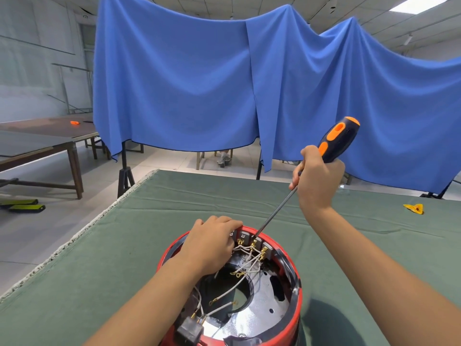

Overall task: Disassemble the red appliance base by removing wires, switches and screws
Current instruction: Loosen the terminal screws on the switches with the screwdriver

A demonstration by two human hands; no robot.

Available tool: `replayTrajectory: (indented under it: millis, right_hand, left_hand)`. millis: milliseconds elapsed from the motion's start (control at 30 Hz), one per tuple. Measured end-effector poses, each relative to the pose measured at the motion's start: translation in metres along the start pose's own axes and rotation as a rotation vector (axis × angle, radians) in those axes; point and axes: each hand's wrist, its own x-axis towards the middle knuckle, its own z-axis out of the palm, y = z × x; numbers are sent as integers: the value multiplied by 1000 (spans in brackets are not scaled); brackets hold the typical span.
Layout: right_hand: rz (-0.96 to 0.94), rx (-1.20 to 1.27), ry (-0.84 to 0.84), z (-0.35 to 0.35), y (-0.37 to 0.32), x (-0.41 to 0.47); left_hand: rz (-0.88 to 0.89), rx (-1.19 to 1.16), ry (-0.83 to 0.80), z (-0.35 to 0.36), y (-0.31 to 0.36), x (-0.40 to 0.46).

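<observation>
The green-covered tabletop (149, 258) carries the work, its left edge frayed white. Near the near edge, about midway across, sits the red appliance base (294, 303), open side up, showing a shiny metal floor inside. The left hand (212, 242) lies on the base's far-left rim, fingers curled over the rim's edge and gripping it. Just right of those fingers, a row of grey switches (252, 239) with brass terminals lines the inner far wall, and white wires (245, 267) trail from them down into the base; several end in loose brass lugs. A black block (189, 332) with brass pins rests at the base's near-left rim.

Farther right and higher, the right hand (318, 176) is closed around the lower handle of a black-and-orange screwdriver (336, 138). Its long shaft slants down and left, and the tip meets the switch row at the far wall. Toward the tabletop's right edge lies a small yellow scrap (414, 208), well apart from the base.
</observation>
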Motion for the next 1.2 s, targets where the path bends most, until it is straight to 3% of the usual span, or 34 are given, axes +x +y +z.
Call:
replayTrajectory:
  millis: [767,1200]
  right_hand:
    - [-206,-147,-100,13,-20,-26]
    - [-328,-243,-291,27,-16,-38]
  left_hand:
    - [12,-1,2,0,1,-4]
    - [5,9,-3,0,0,-3]
